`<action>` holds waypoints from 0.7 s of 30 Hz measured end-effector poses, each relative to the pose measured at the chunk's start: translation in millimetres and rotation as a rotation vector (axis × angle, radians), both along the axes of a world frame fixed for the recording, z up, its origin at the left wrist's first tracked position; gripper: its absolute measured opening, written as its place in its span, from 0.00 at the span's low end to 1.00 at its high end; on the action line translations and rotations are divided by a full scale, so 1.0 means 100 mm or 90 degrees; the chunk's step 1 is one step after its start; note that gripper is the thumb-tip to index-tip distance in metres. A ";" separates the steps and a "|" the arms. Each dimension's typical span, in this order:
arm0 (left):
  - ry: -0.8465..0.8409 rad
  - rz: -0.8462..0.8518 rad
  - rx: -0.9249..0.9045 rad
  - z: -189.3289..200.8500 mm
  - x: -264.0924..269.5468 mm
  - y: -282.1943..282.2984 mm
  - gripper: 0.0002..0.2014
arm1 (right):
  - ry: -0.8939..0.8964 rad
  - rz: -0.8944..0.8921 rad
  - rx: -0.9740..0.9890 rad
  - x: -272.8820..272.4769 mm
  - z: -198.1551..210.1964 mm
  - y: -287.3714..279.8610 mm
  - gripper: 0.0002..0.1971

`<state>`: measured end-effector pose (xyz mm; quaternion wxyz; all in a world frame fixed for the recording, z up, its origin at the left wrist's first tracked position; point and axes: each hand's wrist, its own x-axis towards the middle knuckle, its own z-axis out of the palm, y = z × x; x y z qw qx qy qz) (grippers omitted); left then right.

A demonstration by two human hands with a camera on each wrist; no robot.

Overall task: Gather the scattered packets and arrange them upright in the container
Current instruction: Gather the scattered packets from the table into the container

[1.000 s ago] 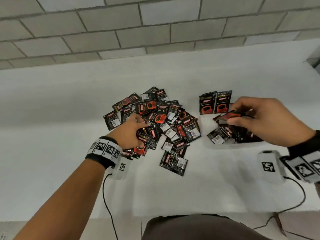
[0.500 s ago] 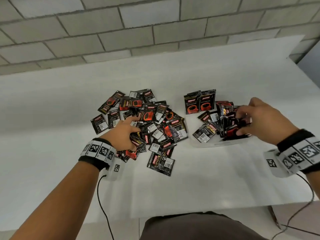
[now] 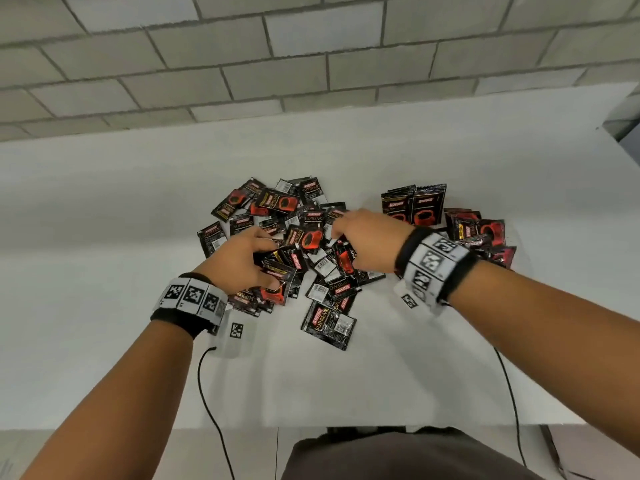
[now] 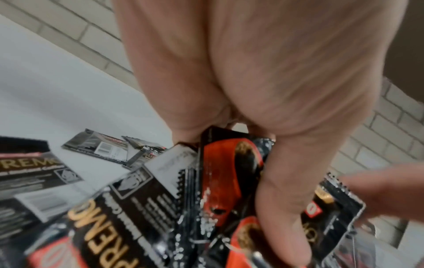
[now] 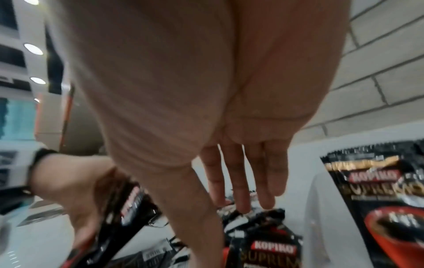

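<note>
The left hand (image 3: 242,261) is gripping a stack of packets (image 3: 277,278); beside it, the right hand (image 3: 367,237) is reaching with fingers (image 5: 243,181) straight, seemingly empty.

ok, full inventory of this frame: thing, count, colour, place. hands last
loose packets: dozens, too overlapped to count, black with red and gold print, heaped at the table's middle
lone packet: one, black, flat at the heap's near edge
container: one, clear, right of the heap, mostly hidden
upright packets: at least two, black and red, standing at the container's far end
table: one, white
wall: grey block, behind the table
wristbands: two, black and white markers, one per wrist
left hand: grips a stack of packets at the heap's left
right hand: fingers straight, empty, over the heap's right side
</note>
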<state>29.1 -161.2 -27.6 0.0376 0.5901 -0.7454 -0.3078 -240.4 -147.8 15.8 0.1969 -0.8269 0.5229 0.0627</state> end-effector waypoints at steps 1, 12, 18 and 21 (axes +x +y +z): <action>0.029 0.010 -0.007 0.01 0.03 0.02 0.34 | 0.051 0.007 0.021 0.06 -0.05 -0.04 0.28; 0.159 0.103 -0.049 0.10 0.27 0.21 0.22 | 0.228 0.104 0.064 0.31 -0.01 -0.08 0.15; 0.141 0.084 -0.079 0.27 0.14 0.24 0.23 | 0.124 0.097 0.081 0.19 0.12 0.05 0.11; 0.133 0.075 -0.112 0.43 0.04 0.25 0.23 | -0.024 0.032 0.073 -0.01 0.27 0.13 0.07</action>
